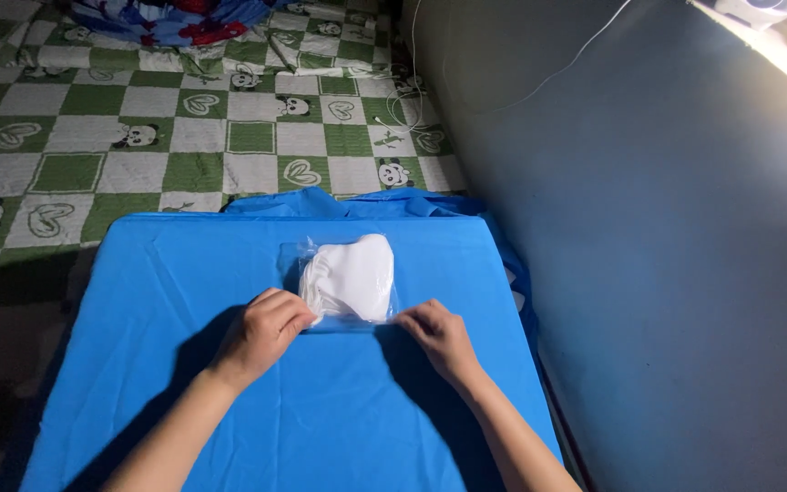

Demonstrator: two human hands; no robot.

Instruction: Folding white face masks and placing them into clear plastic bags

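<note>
Clear plastic bag (348,282) of white cloth lies just past both hands, left hand (264,330) and right hand (439,335) pinching its near edge, one at each corner.

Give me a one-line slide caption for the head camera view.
Both hands, left hand and right hand, grip the near edge of a clear bag of white cloth on a blue-covered table.

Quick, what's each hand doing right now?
Left hand: closed, pinching the clear bag of white cloth.
Right hand: closed, pinching the bag's near edge.
</note>
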